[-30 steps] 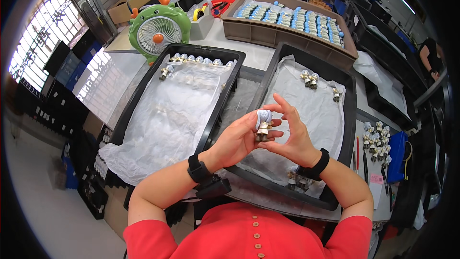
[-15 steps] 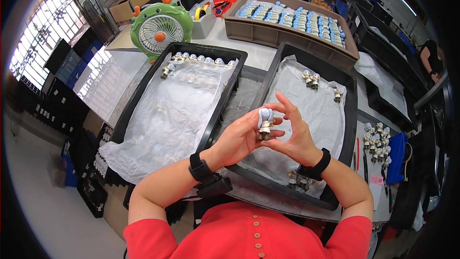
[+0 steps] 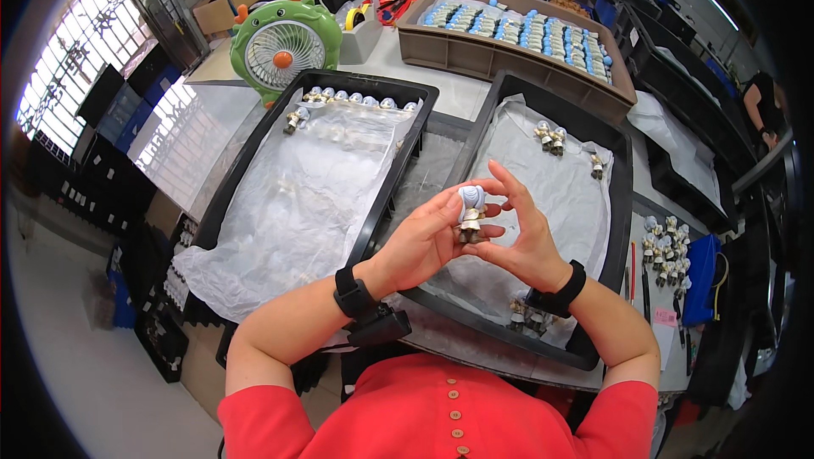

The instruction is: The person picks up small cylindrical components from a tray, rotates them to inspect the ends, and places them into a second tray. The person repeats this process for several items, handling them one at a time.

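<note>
A small figurine (image 3: 471, 215) with pale blue-grey hair, a white and gold outfit and a dark base is held upright over the near part of the right tray. My left hand (image 3: 421, 243) grips it from the left, its thumb along the figurine's side. My right hand (image 3: 530, 243) is curled round the other side, thumb at the figurine's foot and index finger raised. Below my right wrist, several similar figurines (image 3: 527, 316) lie in the paper-lined black right tray (image 3: 625, 204), partly hidden by the wrist. More figurines (image 3: 551, 138) lie towards its far end.
A paper-lined black tray (image 3: 242, 196) on the left has a row of figurines (image 3: 365, 101) along its far edge. Behind stand a green fan (image 3: 284, 47) and a brown tray (image 3: 526, 64) of small parts. Figurines (image 3: 666, 251) cluster at right beside a blue box (image 3: 701, 281).
The figurine and the hands have shifted up very slightly, and the figurine is turned a little. Both hands keep nearly the same hold; the trays look unchanged.
</note>
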Available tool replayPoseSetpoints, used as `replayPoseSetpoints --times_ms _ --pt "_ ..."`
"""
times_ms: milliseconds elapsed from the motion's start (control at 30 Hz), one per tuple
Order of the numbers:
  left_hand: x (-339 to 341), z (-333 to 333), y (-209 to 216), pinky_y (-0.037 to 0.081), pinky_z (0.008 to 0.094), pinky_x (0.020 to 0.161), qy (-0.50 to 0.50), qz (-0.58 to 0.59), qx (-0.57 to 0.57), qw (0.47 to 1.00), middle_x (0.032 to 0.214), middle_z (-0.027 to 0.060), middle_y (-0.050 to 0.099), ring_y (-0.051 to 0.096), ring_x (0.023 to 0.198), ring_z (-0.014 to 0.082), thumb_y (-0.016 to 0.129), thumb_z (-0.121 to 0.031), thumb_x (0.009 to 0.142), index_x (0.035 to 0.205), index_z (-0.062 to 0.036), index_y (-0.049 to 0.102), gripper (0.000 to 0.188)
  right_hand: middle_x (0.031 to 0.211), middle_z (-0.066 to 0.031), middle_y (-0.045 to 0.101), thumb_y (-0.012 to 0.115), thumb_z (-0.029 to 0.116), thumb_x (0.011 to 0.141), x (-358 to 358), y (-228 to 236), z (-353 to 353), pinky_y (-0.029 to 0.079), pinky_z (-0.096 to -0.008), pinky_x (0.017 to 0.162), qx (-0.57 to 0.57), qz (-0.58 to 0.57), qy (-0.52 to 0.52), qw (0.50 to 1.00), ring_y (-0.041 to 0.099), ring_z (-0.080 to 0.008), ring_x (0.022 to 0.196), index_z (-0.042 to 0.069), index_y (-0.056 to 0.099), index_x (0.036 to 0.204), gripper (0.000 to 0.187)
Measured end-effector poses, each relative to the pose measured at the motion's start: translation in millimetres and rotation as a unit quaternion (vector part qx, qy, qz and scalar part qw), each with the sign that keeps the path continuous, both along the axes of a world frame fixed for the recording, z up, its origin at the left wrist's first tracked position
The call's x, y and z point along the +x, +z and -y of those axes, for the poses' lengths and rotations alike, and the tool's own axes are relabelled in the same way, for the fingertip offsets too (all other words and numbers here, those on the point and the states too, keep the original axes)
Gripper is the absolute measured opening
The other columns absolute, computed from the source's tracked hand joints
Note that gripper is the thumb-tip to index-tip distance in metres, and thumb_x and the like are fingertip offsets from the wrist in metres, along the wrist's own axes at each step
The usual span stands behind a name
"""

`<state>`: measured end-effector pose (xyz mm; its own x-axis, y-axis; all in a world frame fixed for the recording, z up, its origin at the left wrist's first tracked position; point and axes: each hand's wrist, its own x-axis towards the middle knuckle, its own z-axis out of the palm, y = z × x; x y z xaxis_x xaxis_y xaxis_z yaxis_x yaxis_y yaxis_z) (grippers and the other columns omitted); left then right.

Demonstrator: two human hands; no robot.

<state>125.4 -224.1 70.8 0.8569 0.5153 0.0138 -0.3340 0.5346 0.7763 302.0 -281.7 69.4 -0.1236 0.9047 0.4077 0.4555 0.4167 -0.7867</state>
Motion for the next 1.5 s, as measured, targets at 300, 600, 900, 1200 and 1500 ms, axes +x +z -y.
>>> replayPoseSetpoints --times_ms 300,600,900,1200,1500 --pt "-0.8 -0.4 -5.0 0.046 0.0365 0.091 0.018 0.027 -0.017 0.999 0.137 0.0079 0.04 0.053 0.113 0.0241 0.043 -0.036 0.097 0.14 -0.0078 0.028 0.054 0.123 -0.0085 0.053 0.079 0.008 0.063 1.6 -1.0 -0.4 0.042 -0.0356 0.092 0.001 -0.001 0.002 1.0 0.051 -0.0232 0.112 0.011 0.032 0.14 0.09" --pt "-7.8 6.1 12.3 0.049 0.0319 0.078 0.132 -0.069 -0.052 0.987 0.098 0.0032 0.052 0.058 0.091 0.0172 0.058 -0.024 0.092 0.131 -0.0125 0.038 0.046 0.115 -0.0073 0.059 0.08 0.012 0.066 2.0 1.6 -1.4 0.043 -0.0302 0.081 0.015 -0.015 0.015 1.0 0.056 -0.0173 0.1 0.01 0.033 0.14 0.087" --pt "-78.3 -96.5 68.9 0.045 0.0288 0.072 0.28 -0.142 0.087 0.945 0.087 0.0061 0.055 0.055 0.08 0.0154 0.05 -0.008 0.088 0.102 -0.0022 0.053 0.016 0.113 -0.0064 0.059 0.075 0.01 0.072 9.5 -5.7 -2.0 0.043 -0.0279 0.077 -0.007 -0.051 0.012 0.999 0.056 -0.0153 0.094 0.01 0.033 0.139 0.079" --pt "-127.6 -248.6 -49.4 0.047 0.0334 0.084 0.474 -0.551 0.447 0.522 0.104 0.0143 0.065 0.062 0.096 0.0255 0.067 -0.01 0.071 0.109 -0.0021 0.058 0.04 0.106 -0.0056 0.061 0.072 0.009 0.074 17.3 0.4 -8.0 0.043 -0.0266 0.074 -0.009 -0.068 -0.024 0.997 0.057 -0.0134 0.09 0.009 0.034 0.138 0.074" --pt "-118.4 -248.8 -72.5 0.047 0.0392 0.082 0.477 -0.628 0.448 0.421 0.096 0.0194 0.064 0.061 0.095 0.0335 0.068 -0.012 0.069 0.096 -0.0037 0.061 0.03 0.101 -0.0042 0.063 0.07 0.007 0.074 18.8 1.0 -8.5 0.044 -0.0251 0.071 -0.019 -0.076 -0.027 0.997 0.058 -0.0122 0.084 0.008 0.041 0.133 0.066"
